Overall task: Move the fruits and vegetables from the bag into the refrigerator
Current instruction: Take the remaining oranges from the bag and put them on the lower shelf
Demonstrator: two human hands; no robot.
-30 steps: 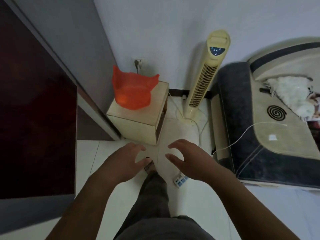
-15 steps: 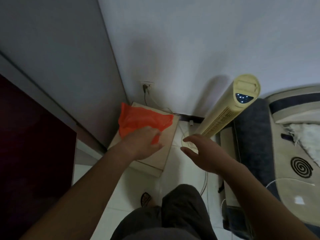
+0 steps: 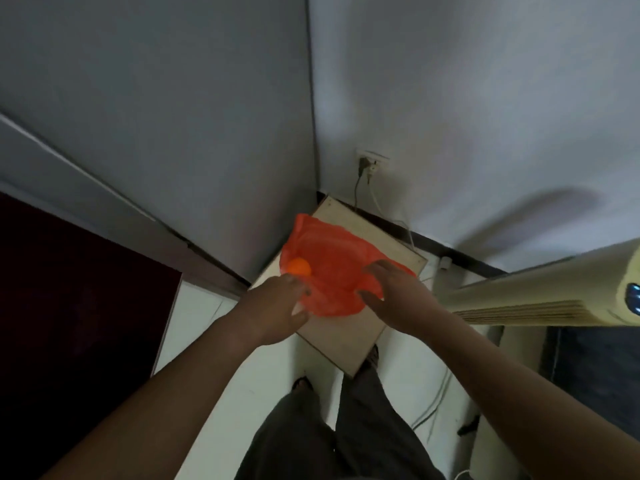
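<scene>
An orange plastic bag [image 3: 332,271] lies open on a low wooden box [image 3: 349,334] in the corner. A round orange fruit [image 3: 299,266] shows inside the bag at its left side. My left hand [image 3: 277,306] grips the bag's near left rim with curled fingers. My right hand [image 3: 391,289] holds the right rim between thumb and fingers. What else the bag holds is hidden. The tall grey body [image 3: 173,133] with a dark red front [image 3: 69,306] on the left looks like the refrigerator, and it is closed.
A cream tower fan [image 3: 536,299] leans into view at the right, close to my right forearm. A wall socket [image 3: 372,161] with cables sits behind the box. A dark blue mattress edge [image 3: 595,358] lies at the right. My legs [image 3: 339,427] stand on white floor tiles.
I have stepped up to the box and the view tilted. My left hand moved from on top of the bag to its near rim, my right hand reached the right rim, and the bag now gapes.
</scene>
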